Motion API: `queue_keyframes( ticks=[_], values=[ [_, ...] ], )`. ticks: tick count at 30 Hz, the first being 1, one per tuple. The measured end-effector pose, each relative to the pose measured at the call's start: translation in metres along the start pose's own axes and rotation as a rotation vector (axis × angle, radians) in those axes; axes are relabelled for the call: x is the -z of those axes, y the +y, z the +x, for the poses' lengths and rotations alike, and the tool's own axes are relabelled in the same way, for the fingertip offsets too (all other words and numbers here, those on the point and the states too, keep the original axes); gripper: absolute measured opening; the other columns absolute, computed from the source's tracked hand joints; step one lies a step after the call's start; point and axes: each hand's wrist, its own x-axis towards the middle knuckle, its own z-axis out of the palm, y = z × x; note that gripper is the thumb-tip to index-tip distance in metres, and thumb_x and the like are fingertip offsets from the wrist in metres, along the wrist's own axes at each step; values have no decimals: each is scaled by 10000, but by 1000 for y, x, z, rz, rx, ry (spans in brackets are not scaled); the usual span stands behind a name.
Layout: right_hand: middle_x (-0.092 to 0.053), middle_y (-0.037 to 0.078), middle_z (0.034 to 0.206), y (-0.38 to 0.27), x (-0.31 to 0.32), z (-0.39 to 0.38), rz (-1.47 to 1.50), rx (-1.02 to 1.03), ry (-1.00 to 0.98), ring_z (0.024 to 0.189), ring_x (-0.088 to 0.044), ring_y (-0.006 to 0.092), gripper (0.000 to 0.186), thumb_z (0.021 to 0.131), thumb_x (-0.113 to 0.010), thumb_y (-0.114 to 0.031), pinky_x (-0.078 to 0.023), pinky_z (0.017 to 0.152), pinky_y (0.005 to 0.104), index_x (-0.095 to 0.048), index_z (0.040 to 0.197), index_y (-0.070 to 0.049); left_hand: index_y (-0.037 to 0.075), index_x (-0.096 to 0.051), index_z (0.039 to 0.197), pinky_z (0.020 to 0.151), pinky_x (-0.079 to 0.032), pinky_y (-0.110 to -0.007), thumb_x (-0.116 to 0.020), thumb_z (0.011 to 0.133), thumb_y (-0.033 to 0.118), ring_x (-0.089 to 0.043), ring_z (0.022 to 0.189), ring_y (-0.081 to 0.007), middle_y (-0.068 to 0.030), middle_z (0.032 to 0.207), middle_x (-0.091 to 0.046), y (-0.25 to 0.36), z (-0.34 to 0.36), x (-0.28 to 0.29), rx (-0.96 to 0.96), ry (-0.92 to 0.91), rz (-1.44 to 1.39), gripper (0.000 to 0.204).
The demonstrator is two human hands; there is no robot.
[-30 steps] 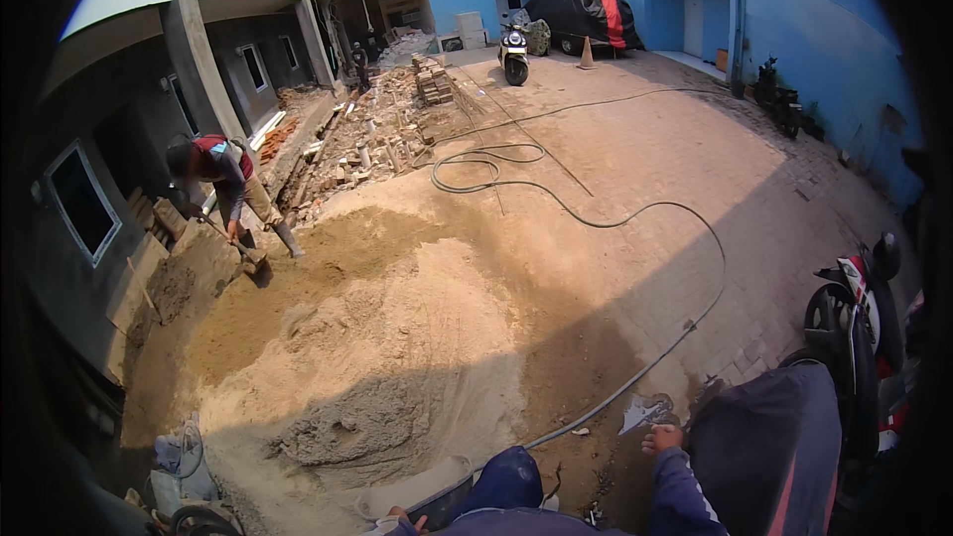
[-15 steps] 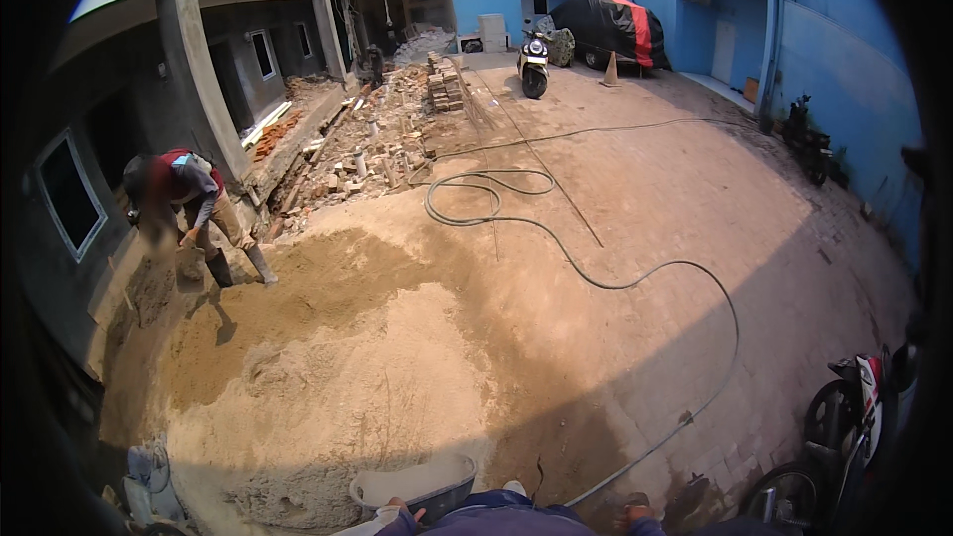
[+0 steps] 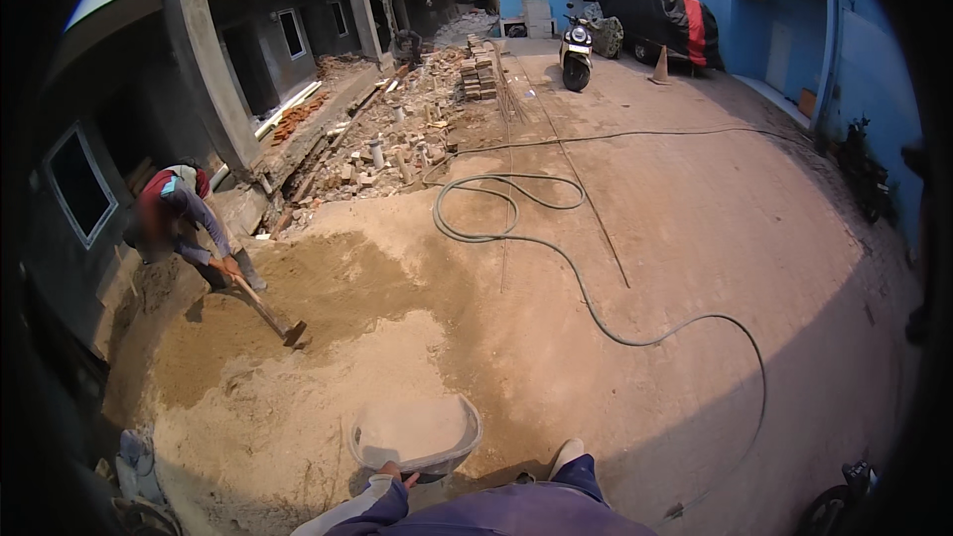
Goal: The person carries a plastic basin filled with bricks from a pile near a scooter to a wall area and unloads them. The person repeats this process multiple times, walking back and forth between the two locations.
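- Sunlit yard [image 3: 685,238]: one sand pile [image 3: 298,387], one cone [image 3: 662,67], one co-worker [image 3: 184,206] gripping one hoe [image 3: 263,311].
- One grey bucket [image 3: 459,456] just ahead of body, near rim pinched in left hand [image 3: 397,474].
- Right hand: out of view, can't tell.

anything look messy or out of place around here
Yes: the hose sprawls in loose loops across the paving, a possible trip hazard. Broken rubble lies strewn beside the building, looking untidy. The tub at the left hand shows no obvious damage.
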Motion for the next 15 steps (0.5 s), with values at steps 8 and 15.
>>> queue_keyframes(
  ticks=[8,15],
  values=[
    [-562,130,685,-514,-46,59,600,581,-304,529,-588,277,98,878,-545,-33,-497,430,383,-471,933,-67,-2,-527,1052,660,-554,-425,-723,794,442,-626,812,-392,-200,984,-592,165,105,-27,203,-185,-76,550],
    [-642,111,774,-779,-155,45,289,960,-361,600,-655,215,175,913,-616,-161,-565,511,343,-562,990,-13,-5,-516,1110,689,-561,-438,-706,800,427,-617,861,-407,-199,1038,-577,260,280,-43,408,-176,-259,566]
  ],
)
